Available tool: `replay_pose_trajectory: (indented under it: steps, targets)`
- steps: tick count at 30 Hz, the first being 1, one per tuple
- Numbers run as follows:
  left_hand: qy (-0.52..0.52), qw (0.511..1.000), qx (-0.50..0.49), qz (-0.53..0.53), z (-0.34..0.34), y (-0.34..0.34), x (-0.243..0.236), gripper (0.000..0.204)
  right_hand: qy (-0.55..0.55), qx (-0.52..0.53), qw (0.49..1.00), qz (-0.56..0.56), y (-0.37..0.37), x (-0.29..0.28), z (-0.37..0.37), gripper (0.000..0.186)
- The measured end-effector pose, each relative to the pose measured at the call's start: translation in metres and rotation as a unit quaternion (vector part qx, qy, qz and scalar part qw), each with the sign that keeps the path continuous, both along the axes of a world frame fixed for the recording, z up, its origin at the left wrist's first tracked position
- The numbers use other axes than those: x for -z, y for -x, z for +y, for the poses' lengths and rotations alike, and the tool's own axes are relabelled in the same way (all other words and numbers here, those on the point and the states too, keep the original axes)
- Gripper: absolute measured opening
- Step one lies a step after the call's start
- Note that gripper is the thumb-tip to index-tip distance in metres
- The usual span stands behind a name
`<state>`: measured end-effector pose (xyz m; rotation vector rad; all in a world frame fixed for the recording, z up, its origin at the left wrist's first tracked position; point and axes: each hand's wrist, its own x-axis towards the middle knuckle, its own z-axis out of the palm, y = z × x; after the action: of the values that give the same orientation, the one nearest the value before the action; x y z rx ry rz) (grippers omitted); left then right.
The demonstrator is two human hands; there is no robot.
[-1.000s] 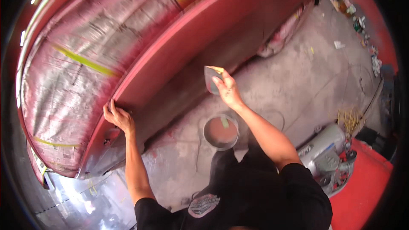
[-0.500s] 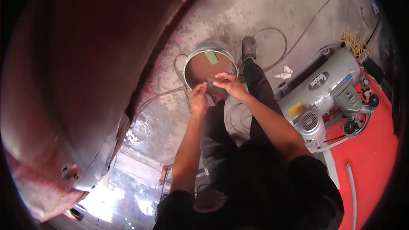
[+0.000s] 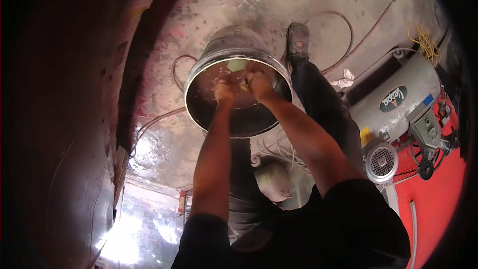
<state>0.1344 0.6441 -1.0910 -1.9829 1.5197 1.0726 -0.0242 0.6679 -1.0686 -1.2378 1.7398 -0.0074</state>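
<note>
A large bucket (image 3: 238, 37) with a pale rim stands on the floor in front of me, holding murky brown water (image 3: 204, 87). Both of my hands reach down into it. My left hand (image 3: 224, 91) is closed, its fingers curled and partly lost at the water. To its right, my right hand (image 3: 260, 83) is closed too, a small yellowish bit (image 3: 244, 85) showing at its left side. What either hand grips cannot be made out. Beyond them a light green flat piece (image 3: 236, 65) lies at the far side inside the bucket.
A large dark curved panel (image 3: 74, 119) fills the left. On the right, a grey air compressor (image 3: 393, 102) stands beside red flooring (image 3: 435, 209). Hoses (image 3: 351, 40) loop over the concrete floor. A yellow cord bundle (image 3: 425, 45) and crumpled white paper (image 3: 344, 78) lie near the compressor.
Both hands have gone from above the bucket's near rim down into the water. The dark greenish sheet they held is no longer plainly visible. The bucket appears larger and closer.
</note>
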Motion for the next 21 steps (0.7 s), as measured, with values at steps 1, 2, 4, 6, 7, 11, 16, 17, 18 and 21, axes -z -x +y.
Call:
replay_pose_trajectory:
  steps: [1,2,4,6,7,11,16,17,18,21]
  targets:
    - [-0.067,0.997,-0.009,0.048,-0.005,0.006,-0.022,0.042,0.013,0.008,0.999,-0.034,0.002,-0.007,0.01,0.048]
    - [-0.128,0.987,-0.017,0.093,-0.009,0.008,-0.046,0.039,0.032,0.016,0.997,-0.07,0.003,-0.022,0.014,0.047]
    - [-0.116,0.974,-0.033,0.19,0.001,-0.003,-0.08,0.035,0.164,0.177,0.947,-0.214,0.002,-0.067,0.007,0.045]
    - [-0.097,0.946,-0.13,0.28,0.017,-0.001,-0.124,0.031,0.024,0.197,0.97,-0.142,0.0,-0.093,0.046,0.048]
    - [-0.053,0.929,-0.16,0.33,0.015,-0.005,-0.156,0.03,-0.021,0.227,0.953,-0.2,0.001,-0.132,0.035,0.053]
    - [-0.013,0.909,-0.168,0.38,-0.007,0.007,-0.308,0.035,-0.051,0.373,0.855,-0.356,0.014,-0.252,0.024,0.057]
    - [0.115,0.95,0.034,0.287,-0.117,0.031,-0.524,0.044,-0.016,0.496,0.766,-0.41,0.043,-0.369,-0.092,0.055]
    - [0.155,0.945,0.068,0.281,-0.142,0.036,-0.577,0.046,0.075,0.486,0.777,-0.392,0.056,-0.388,-0.128,0.056]
    - [0.245,0.918,0.165,0.266,-0.17,0.034,-0.616,0.046,0.162,0.481,0.779,-0.367,0.073,-0.403,-0.173,0.057]
    - [0.428,0.815,0.344,0.185,-0.257,0.035,-0.746,0.042,0.442,0.399,0.74,-0.312,0.144,-0.513,-0.33,0.059]
